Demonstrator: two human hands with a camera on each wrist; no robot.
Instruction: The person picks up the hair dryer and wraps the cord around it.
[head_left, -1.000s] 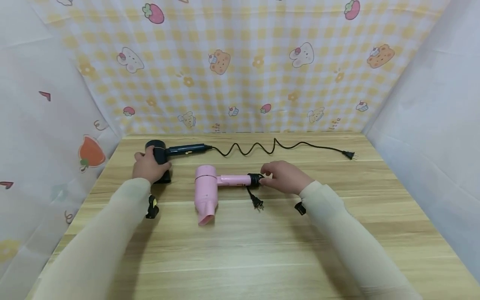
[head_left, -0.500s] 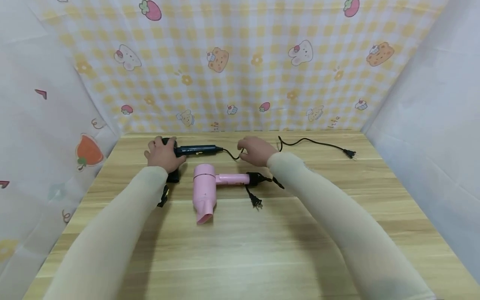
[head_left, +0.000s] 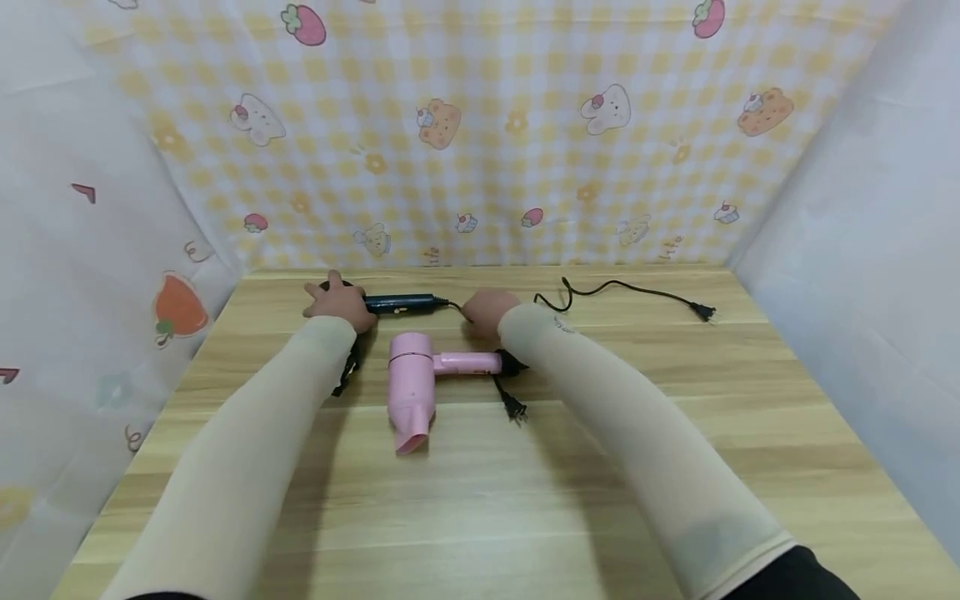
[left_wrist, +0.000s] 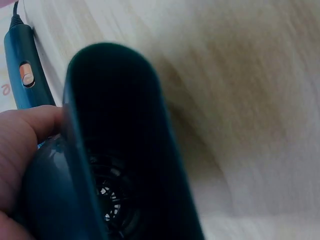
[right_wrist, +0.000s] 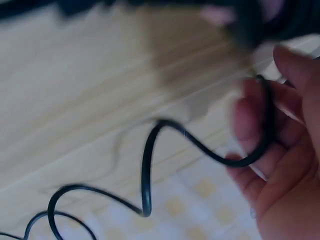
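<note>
My left hand [head_left: 341, 304] grips the barrel of a dark blue-green hair dryer [head_left: 401, 304] lying at the back left of the table. In the left wrist view the thumb [left_wrist: 42, 120] lies against the dryer beside its wide nozzle [left_wrist: 72, 120]. Just past the dryer's handle, my right hand [head_left: 487, 311] holds its black power cord [right_wrist: 147, 175]. The right wrist view has the cord running through the curled fingers, then falling in loose waves. In front lies a pink hair dryer [head_left: 411, 383], touched by neither hand.
The dark dryer's plug [head_left: 702, 312] lies at the back right. Near the pink dryer's handle is its own black plug [head_left: 514, 408], its cord bundled and partly behind my right sleeve. A checked cloth [head_left: 517, 167] hangs behind the wooden table [head_left: 465, 517].
My right hand has left the pink dryer's cord and moved back and left onto the dark dryer's cord. My left hand and the dark dryer have shifted right.
</note>
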